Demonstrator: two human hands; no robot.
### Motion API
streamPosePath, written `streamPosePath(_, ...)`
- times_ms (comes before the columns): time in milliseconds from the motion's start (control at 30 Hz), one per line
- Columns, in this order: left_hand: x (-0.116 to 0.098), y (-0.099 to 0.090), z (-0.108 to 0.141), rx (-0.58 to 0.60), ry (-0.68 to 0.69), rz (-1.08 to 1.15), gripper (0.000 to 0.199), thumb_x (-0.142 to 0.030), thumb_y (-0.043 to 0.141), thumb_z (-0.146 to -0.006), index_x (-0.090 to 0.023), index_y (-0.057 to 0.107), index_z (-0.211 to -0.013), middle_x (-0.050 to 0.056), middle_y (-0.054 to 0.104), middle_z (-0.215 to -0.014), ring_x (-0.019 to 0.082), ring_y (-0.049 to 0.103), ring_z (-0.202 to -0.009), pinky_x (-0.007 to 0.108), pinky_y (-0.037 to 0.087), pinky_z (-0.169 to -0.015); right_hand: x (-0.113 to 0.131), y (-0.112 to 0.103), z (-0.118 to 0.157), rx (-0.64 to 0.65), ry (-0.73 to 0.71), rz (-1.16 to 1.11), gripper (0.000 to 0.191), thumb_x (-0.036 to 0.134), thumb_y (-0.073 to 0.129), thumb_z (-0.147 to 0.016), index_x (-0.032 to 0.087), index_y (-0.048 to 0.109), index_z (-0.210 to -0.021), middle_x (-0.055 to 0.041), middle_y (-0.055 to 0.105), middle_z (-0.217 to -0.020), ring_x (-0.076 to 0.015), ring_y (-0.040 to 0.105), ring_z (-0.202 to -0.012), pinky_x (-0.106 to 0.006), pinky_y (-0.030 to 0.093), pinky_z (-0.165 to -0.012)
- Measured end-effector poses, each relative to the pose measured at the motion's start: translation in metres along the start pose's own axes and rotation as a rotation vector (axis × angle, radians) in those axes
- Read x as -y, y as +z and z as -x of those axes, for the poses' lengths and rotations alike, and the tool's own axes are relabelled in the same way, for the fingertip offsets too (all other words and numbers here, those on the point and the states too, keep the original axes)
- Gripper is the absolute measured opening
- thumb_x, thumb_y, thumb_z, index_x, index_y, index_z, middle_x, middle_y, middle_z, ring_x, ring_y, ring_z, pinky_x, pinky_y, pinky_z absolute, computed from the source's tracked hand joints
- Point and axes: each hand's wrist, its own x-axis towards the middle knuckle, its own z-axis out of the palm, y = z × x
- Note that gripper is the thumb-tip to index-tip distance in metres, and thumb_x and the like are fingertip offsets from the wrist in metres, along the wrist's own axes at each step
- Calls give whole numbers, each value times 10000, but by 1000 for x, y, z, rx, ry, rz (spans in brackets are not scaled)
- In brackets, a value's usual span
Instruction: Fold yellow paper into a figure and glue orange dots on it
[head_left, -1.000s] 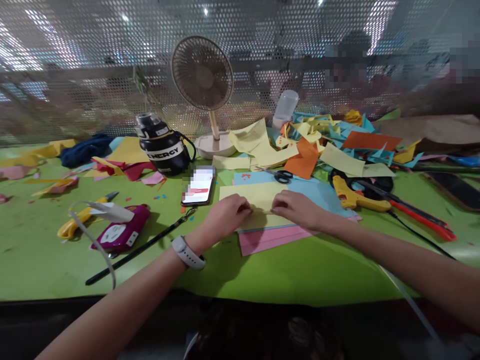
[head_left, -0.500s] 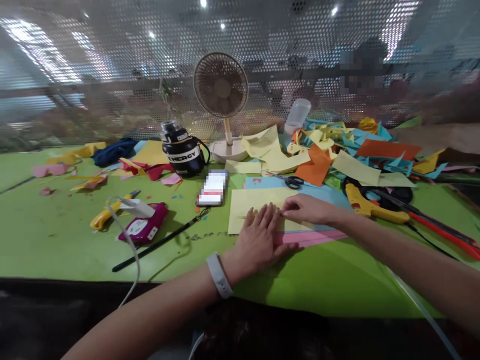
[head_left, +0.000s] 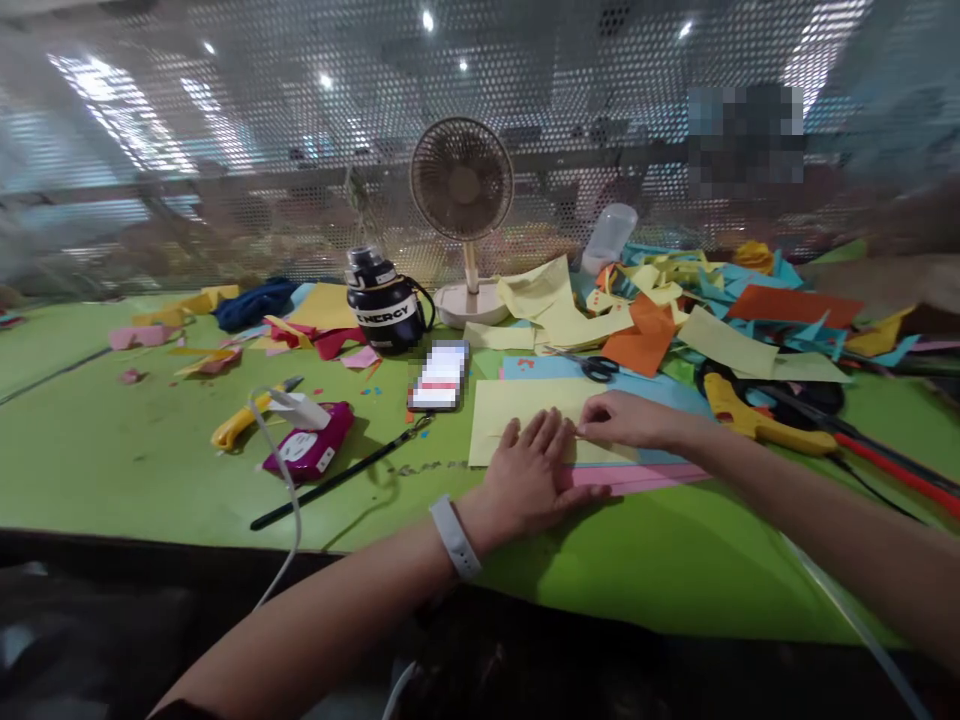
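Observation:
My left hand lies flat on a pale yellow sheet of paper, its fingers stretched out and its thumb reaching over the pink sheet. Just right of those fingertips, my right hand rests on the same sheet, with thumb and forefinger pinched together. What the pinch holds, if anything, is too small to make out. Under the yellow paper lies a light blue sheet, and the pink one shows along the near edge. Black-handled scissors lie on the blue sheet beyond my right hand.
A phone, a black bottle and a fan stand or lie beyond my hands. Paper scraps heap at the back right. A yellow glue gun lies right; a yellow-handled cutter and purple power block lie left.
The view has turned slightly left, so everything appears a little further right. My left hand stays flat on the paper and my right hand keeps its pinch beside it.

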Motion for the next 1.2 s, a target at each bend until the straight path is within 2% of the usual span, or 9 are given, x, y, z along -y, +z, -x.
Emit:
streamPosePath(200, 1, 5, -2, 19, -12, -27, 861, -751, 185, -816, -172, 246, -1450, 126, 226, -1526, 289, 165, -1403, 505, 157, -1109, -13, -10, 12, 2, 84, -8, 247, 381, 561, -685, 152, 649, -719, -10, 615, -658, -146, 510, -629, -235, 356, -550)
streamPosePath(400, 0, 4, -2, 42, -15, -35, 873, -749, 213, -814, -150, 260, -1448, 134, 219, -1522, 296, 170, -1401, 523, 161, -1108, -29, -15, 22, -25, 157, 29, 242, 382, 597, -698, 156, 680, -713, -8, 640, -633, -147, 546, -617, -231, 373, -551)
streamPosePath(533, 0, 3, -2, 23, -7, -47, 857, -742, 239, -815, -160, 279, -1443, 128, 232, -1518, 303, 187, -1395, 528, 183, -1102, -25, -17, 30, -115, 186, 126, 172, 296, 584, -714, 155, 682, -707, -37, 671, -684, -194, 593, -680, -256, 400, -582)
streamPosePath(633, 1, 4, -1, 5, 1, -54, 847, -734, 251, -820, -167, 264, -1449, 125, 226, -1520, 298, 189, -1395, 522, 191, -1102, -9, -5, 39, -273, 165, 208, 288, 201, 438, -802, 135, 674, -955, -111, 687, -999, -259, 599, -947, -326, 429, -772)
streamPosePath(700, 2, 4, -1, 12, 5, -60, 839, -727, 258, -825, -166, 267, -1449, 122, 222, -1522, 299, 187, -1395, 516, 194, -1103, 3, 12, 45, -325, 103, 230, 416, 170, 347, -853, 130, 567, -1203, -125, 574, -1274, -253, 507, -1166, -353, 388, -926)
streamPosePath(767, 3, 5, -1, 22, 13, -76, 825, -710, 255, -837, -154, 274, -1446, 122, 223, -1522, 302, 188, -1395, 513, 193, -1105, 13, 31, 51, -296, 23, 238, 497, 264, 404, -868, 109, 450, -1339, -139, 418, -1433, -265, 407, -1285, -379, 345, -1019)
streamPosePath(833, 4, 6, -1, 27, 21, -97, 818, -688, 246, -851, -125, 272, -1444, 131, 226, -1520, 301, 190, -1395, 516, 193, -1106, 18, 47, 55, -235, -41, 278, 598, 380, 370, -910, 23, 361, -1390, -198, 303, -1481, -296, 287, -1362, -429, 257, -1096)
streamPosePath(933, 4, 6, -1, 30, 29, -112, 847, -682, 243, -852, -78, 245, -1446, 153, 214, -1517, 300, 185, -1396, 520, 198, -1105, 16, 58, 58, -205, -65, 316, 676, 480, 258, -946, 1, 293, -1421, -200, 236, -1501, -274, 187, -1401, -438, 175, -1137)
streamPosePath(1200, 4, 6, -1, 5, 26, -95, 824, -698, 256, -839, -148, 248, -1452, 149, 242, -1513, 303, 206, -1390, 533, 236, -1083, 12, 55, 60, -216, -74, 361, 649, 488, 219, -958, 46, 320, -1422, -170, 279, -1487, -256, 226, -1392, -454, 190, -1134)
